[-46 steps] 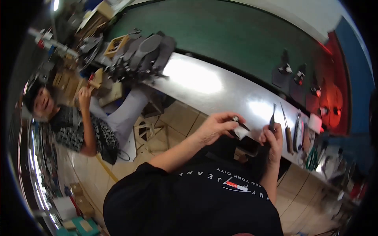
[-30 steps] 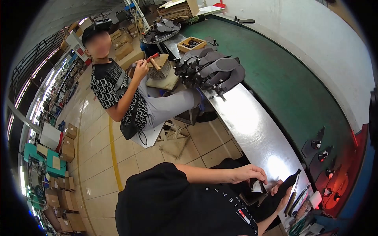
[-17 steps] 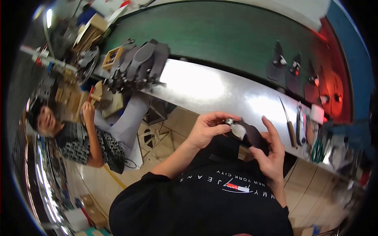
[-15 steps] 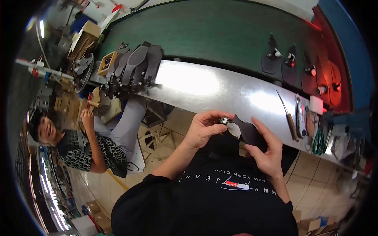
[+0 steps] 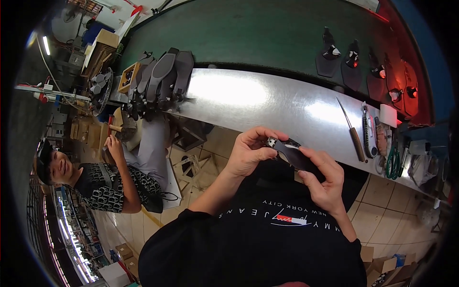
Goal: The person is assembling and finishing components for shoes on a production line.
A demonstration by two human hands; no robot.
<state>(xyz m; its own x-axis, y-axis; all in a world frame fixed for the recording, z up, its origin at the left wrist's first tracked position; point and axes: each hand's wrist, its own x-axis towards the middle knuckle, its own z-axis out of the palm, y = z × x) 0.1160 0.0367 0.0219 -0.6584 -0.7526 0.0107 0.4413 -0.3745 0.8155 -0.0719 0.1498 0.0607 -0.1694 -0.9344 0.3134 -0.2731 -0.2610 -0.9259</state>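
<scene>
In front of my chest I hold a dark sandal (image 5: pixel 306 161), tilted so that its sole shows edge-on with a pale patch along one side. My left hand (image 5: pixel 249 152) pinches the end with the shiny ornament between thumb and fingers. The wider, dark end is gripped by my right hand (image 5: pixel 323 176), thumb below and fingers above. My fingers hide part of the straps. Both hands are just in front of the metal table edge.
A metal ledge (image 5: pixel 287 103) runs before me, beside a green conveyor belt (image 5: pixel 258 38). Sandals (image 5: pixel 330 60) ride the belt at right; more sandals (image 5: pixel 165 69) are piled at left. An awl (image 5: pixel 355 138), box cutter (image 5: pixel 368 134) and green-handled scissors (image 5: pixel 393 162) lie right. A co-worker (image 5: pixel 110 177) sits left.
The sandal has turned in my hands, from showing its broad dark face to a narrower, edge-on side. My grip at both ends stays. The whole view has shifted slightly.
</scene>
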